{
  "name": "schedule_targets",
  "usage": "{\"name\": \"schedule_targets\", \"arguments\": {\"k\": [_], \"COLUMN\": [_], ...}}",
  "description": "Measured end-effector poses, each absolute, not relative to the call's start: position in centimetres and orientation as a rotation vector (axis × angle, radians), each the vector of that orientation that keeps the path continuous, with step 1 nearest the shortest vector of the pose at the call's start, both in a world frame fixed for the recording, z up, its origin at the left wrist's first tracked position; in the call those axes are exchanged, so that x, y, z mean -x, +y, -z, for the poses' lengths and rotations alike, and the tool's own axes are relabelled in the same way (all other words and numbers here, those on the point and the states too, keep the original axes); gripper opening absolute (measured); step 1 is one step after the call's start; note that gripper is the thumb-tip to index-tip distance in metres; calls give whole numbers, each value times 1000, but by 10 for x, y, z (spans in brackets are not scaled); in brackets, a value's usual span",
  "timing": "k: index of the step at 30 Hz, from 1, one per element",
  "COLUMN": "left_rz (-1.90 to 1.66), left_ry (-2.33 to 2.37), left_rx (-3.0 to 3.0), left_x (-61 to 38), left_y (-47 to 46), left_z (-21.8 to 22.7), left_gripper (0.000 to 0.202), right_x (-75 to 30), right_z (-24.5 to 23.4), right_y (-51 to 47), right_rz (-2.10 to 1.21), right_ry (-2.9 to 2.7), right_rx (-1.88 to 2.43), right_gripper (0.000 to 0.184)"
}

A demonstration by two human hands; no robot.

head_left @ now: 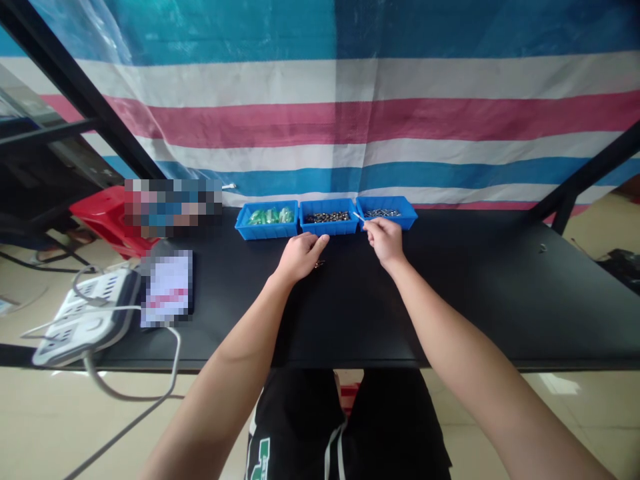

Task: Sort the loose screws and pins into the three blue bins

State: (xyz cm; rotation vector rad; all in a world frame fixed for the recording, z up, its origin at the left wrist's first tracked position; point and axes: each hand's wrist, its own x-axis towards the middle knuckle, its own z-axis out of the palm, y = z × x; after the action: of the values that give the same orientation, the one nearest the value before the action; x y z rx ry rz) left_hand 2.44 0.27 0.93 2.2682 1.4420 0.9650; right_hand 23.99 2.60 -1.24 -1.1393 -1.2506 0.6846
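Note:
Three small blue bins stand in a row at the back of the black table (450, 300). The left bin (267, 221) holds green pieces. Small dark metal parts fill the middle bin (329, 219) and the right bin (386, 212). My left hand (300, 255) rests on the table just in front of the middle bin, fingers curled over a few small metal parts (320, 265). My right hand (384, 239) is pinched on a thin white stick (359, 216) that points toward the gap between the middle and right bins.
A white power strip (83, 320) with a grey cable hangs over the table's left edge, beside a blurred card (167, 288). A red stool (103, 213) stands behind at left. A small metal piece (543, 248) lies far right. A striped tarp (350, 120) hangs behind.

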Motion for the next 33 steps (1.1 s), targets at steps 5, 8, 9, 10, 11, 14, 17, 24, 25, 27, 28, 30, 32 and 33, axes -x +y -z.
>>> {"name": "schedule_targets", "arguments": {"k": [5,8,9,10,11,14,17,24,25,27,28,30,32,33], "left_rz": [-950,-919,-904,-891,-880,-862,-833,-487,-445,-382,-358,-334,-349,-364], "left_ry": [1438,1433,1431,1428,1427,1433,1465,1562,1563,1531,1505,1457,1416,1397], "left_rx": [-2311,-2342,-2351,-2359,-2364,-2372,-2367,-2474,-2491,-2500,-2493,-2473,-2473,-2481], "left_x": [-24,-23,-23,-23,-23,-24,-23,-11,-9,-7,-7,-6,-7,-7], "left_y": [5,6,6,6,6,6,7,6,6,6,6,7,9,10], "left_z": [-6,-4,-4,-4,-3,-3,-3,-13,-14,-17,-17,-16,-14,-13], "left_gripper": [49,45,43,42,40,38,36,44,46,44,41,31,21,18], "right_x": [-263,-270,-271,-271,-271,-269,-265,-254,-252,-248,-246,-241,-236,-234], "right_z": [15,14,14,14,13,12,10,10,11,12,12,13,14,14], "right_y": [39,41,42,42,41,39,36,29,28,26,25,23,20,18], "right_rz": [-276,-109,-86,-88,-111,-219,-238,-258,-265,-282,-290,-305,-318,-323], "right_ry": [-1127,-1126,-1143,-1179,-1231,-1400,-1436,-1466,-1482,-1515,-1532,-1566,-1605,-1629], "right_rx": [1309,1427,1448,1460,1464,1466,1476,1409,1399,1383,1375,1359,1341,1333], "right_gripper": [24,32,35,39,42,57,61,45,43,42,42,41,40,39]}}
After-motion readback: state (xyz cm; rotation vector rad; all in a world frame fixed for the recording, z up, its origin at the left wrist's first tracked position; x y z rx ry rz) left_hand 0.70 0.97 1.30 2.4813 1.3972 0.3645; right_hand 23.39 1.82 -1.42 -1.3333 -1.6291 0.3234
